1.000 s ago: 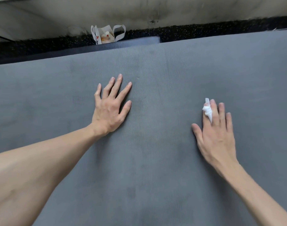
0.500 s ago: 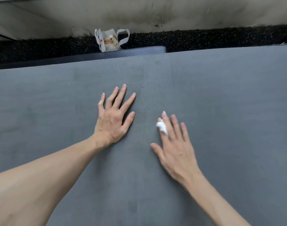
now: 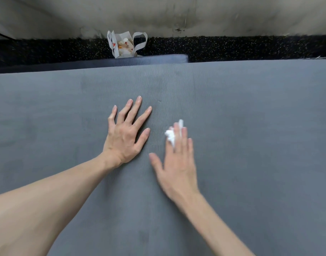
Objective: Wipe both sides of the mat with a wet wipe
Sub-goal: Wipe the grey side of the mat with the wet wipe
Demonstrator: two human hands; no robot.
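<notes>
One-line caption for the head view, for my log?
Left hand flat on the grey mat, right hand pressing a white wipe beside it.

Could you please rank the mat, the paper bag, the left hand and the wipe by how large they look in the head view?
1. mat
2. left hand
3. bag, though it is farther away
4. wipe, partly hidden under the right hand

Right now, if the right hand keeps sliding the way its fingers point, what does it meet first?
Only bare mat. The right hand, pressing the wipe, points up the picture and slightly right, clear of the left hand. Next comes the mat's far edge, then probably the speckled floor; depth is unclear.
</notes>
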